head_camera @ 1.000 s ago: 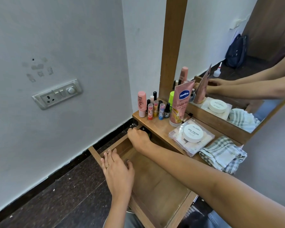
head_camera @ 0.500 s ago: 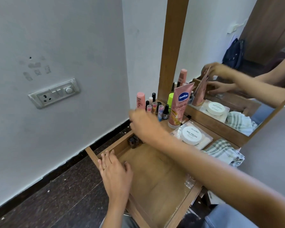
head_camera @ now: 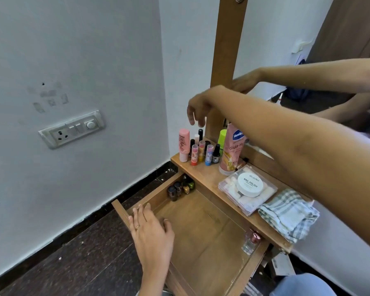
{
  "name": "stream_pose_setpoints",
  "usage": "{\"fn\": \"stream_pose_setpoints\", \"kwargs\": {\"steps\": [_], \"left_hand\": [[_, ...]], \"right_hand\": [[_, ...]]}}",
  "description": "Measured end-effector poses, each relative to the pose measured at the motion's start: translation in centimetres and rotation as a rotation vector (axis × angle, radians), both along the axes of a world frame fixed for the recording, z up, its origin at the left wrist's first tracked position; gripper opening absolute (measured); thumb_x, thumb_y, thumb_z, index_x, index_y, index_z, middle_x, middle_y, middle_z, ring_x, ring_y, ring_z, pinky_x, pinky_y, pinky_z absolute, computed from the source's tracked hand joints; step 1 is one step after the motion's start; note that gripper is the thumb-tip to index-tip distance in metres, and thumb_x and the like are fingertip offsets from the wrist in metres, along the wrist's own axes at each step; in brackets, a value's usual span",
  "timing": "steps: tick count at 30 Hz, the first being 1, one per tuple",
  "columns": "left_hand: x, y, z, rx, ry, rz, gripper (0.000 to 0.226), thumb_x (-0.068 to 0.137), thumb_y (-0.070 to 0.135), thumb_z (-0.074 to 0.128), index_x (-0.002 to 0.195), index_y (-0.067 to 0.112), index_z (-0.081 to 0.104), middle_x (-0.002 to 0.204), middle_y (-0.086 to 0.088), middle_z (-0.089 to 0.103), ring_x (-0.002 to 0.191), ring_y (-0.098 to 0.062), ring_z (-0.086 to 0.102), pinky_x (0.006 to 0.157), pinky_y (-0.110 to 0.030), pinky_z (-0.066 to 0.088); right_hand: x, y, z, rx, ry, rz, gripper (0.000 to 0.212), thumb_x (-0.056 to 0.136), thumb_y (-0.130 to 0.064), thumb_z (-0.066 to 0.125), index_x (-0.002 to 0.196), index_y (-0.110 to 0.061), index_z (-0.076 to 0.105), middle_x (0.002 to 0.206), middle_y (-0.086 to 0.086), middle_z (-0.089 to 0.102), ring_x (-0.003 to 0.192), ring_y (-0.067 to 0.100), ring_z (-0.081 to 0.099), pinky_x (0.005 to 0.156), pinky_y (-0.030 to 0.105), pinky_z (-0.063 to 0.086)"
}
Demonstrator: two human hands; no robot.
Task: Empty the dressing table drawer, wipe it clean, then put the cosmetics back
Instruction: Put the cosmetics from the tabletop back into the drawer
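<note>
The wooden drawer (head_camera: 203,236) stands pulled out under the dressing table top (head_camera: 203,176). Several small dark nail polish bottles (head_camera: 181,188) sit in its far left corner, and a clear bottle with a pink cap (head_camera: 250,242) stands by its right wall. My left hand (head_camera: 151,229) rests flat on the drawer's front left rim, empty. My right hand (head_camera: 198,108) hovers with fingers apart above a cluster of lip balms and small bottles (head_camera: 199,149) on the top, holding nothing. Beside them stand a pink Vaseline tube (head_camera: 233,150) and a pink bottle (head_camera: 183,144).
A clear box with a white nail polish remover jar (head_camera: 249,184) lies on the table top, a folded checked cloth (head_camera: 288,212) to its right. A mirror in a wooden frame (head_camera: 226,60) rises behind. A wall with a switch plate (head_camera: 72,129) is on the left.
My right hand has come out of the drawer's far left corner, leaving the dark bottles there, and risen above the cosmetics on the table top. The left hand stayed on the drawer rim.
</note>
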State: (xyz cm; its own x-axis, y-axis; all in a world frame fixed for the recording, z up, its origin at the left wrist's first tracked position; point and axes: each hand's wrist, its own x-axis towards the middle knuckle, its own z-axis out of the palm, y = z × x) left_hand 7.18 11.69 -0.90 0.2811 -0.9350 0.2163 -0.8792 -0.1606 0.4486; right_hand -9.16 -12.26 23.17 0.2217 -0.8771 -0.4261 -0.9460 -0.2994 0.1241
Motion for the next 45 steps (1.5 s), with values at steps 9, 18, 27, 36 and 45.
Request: {"fn": "stream_pose_setpoints", "kwargs": {"steps": [9,18,27,36,45], "left_hand": [[-0.1,0.0,0.1,-0.002,0.021,0.002,0.06,0.08,0.025,0.069,0.132,0.001,0.049,0.137,-0.015,0.051,0.137,-0.029,0.037,0.117,-0.042,0.014],[-0.1,0.0,-0.1,-0.011,0.019,0.004,0.059,0.078,0.021,0.071,0.129,-0.001,0.051,0.135,-0.017,0.052,0.134,-0.031,0.039,0.115,-0.044,0.019],[-0.1,-0.1,0.0,0.008,0.019,0.01,0.059,0.081,0.024,0.069,0.132,0.003,0.049,0.14,-0.014,0.048,0.137,-0.028,0.035,0.117,-0.042,0.014],[-0.1,0.0,-0.1,-0.009,0.006,0.009,0.058,0.08,0.024,0.069,0.131,0.002,0.051,0.138,-0.014,0.051,0.136,-0.029,0.038,0.116,-0.043,0.016],[0.0,0.3,0.2,-0.018,0.013,-0.005,0.059,0.081,0.024,0.066,0.133,0.002,0.048,0.138,-0.014,0.05,0.138,-0.028,0.035,0.118,-0.041,0.012]], "right_hand": [[0.6,-1.2,-5.2,0.065,0.11,0.004,0.042,0.074,-0.001,0.076,0.111,-0.015,0.063,0.117,0.002,0.059,0.106,0.025,0.058,0.095,0.04,0.05],[1.0,-1.7,-5.8,0.022,0.128,0.042,0.05,0.075,-0.006,0.077,0.122,-0.01,0.061,0.118,0.007,0.063,0.103,0.027,0.061,0.092,0.041,0.052],[1.0,-2.3,-5.6,-0.089,0.092,0.048,0.041,0.079,-0.011,0.075,0.118,-0.007,0.064,0.121,0.008,0.063,0.105,0.024,0.06,0.093,0.038,0.051],[0.6,-2.4,-1.3,-0.22,0.034,0.099,0.036,0.08,-0.018,0.074,0.111,-0.001,0.067,0.109,0.012,0.068,0.098,0.027,0.064,0.087,0.039,0.054],[0.0,5.2,7.3,-0.482,-0.177,0.157,0.032,0.082,-0.024,0.07,0.102,0.0,0.067,0.09,0.009,0.063,0.085,0.031,0.062,0.065,0.036,0.051]]}}
